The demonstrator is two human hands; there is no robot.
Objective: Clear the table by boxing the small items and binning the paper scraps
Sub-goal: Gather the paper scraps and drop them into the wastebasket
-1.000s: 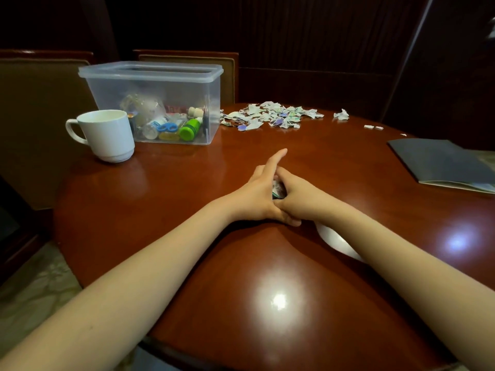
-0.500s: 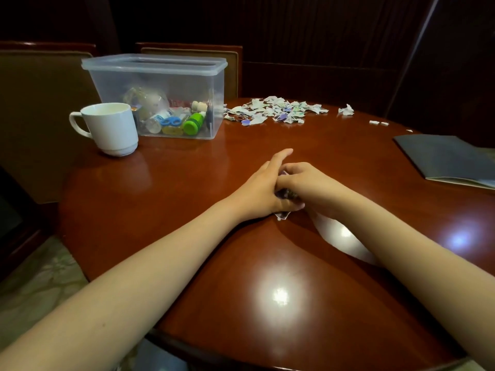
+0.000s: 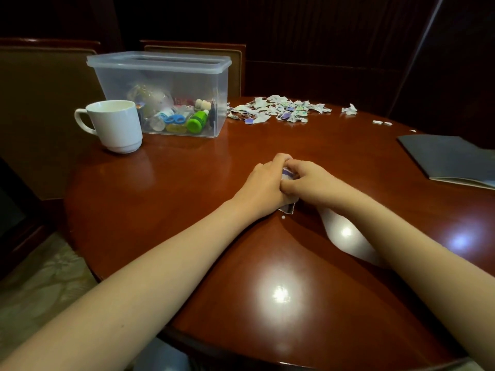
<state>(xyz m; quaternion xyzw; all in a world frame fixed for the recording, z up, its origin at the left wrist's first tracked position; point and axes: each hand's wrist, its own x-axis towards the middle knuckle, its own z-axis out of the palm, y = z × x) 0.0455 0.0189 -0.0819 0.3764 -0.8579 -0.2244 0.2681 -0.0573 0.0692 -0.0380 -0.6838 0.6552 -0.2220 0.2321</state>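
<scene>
We find left hand (image 3: 263, 183) and right hand (image 3: 308, 180) at centre of surface (image 3: 187, 199), fingers (image 3: 282, 158) of both clamped on one scrap wad (image 3: 287, 174), open room toward 6 o'clock edge, one scrap pile (image 3: 278, 111) at 12 o'clock, one box (image 3: 160, 76) at 11 o'clock

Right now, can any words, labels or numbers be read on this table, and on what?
None is legible.
Bottles in the clear box: labels blurred.
Scrap pile: print too small.
Held scraps, gripped by left hand and right hand: print unreadable.
Mug, folder: no writing visible.
</scene>
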